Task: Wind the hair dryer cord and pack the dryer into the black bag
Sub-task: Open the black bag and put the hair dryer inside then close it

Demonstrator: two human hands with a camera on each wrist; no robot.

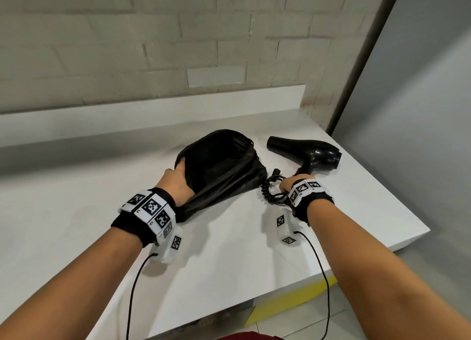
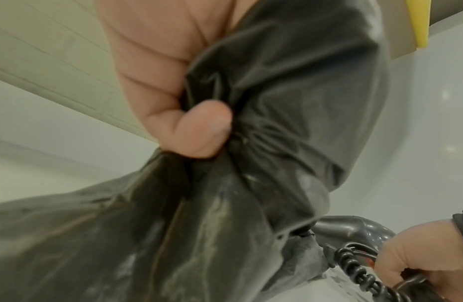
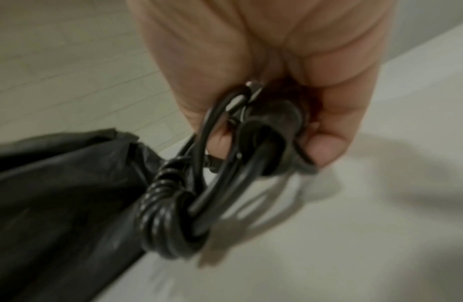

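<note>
A black bag [image 1: 219, 169] lies on the white counter [image 1: 229, 250] with its mouth held up. My left hand [image 1: 175, 181] grips the bag's near edge [image 2: 264, 126], thumb pressed into bunched fabric. The black hair dryer [image 1: 305, 152] is to the right of the bag, nozzle pointing left. My right hand [image 1: 288, 184] holds the dryer's handle together with the wound cord [image 1: 270, 189]. In the right wrist view the fingers [image 3: 325, 151] curl round the handle end and the cord loops [image 3: 170, 220], which hang beside the bag [image 3: 57, 194].
A raised white ledge [image 1: 153, 112] and a tiled wall run behind the counter. The counter's right edge [image 1: 407, 240] drops off close to the dryer. A grey panel stands at the far right. Yellow floor marking [image 1: 293, 301] shows below the counter.
</note>
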